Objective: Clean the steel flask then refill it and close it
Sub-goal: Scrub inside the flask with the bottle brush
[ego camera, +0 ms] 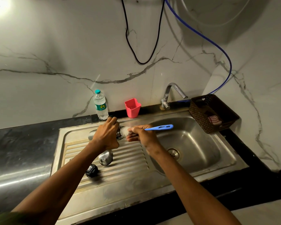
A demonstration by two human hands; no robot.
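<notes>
My left hand (106, 135) grips the steel flask (119, 135), held sideways over the drainboard with its mouth pointing right. Most of its body is hidden by that hand. My right hand (140, 133) holds a blue-handled bottle brush (159, 127); its white bristles sit at the flask's mouth. On the ribbed drainboard nearer me lie the steel cup lid (105, 157) and the black stopper (91, 170).
The steel sink (193, 143) with its drain (173, 153) lies to the right, the tap (170, 95) behind it. A water bottle (101, 105) and a pink cup (132, 108) stand by the wall. A brown basket (212, 113) sits at the sink's far right corner.
</notes>
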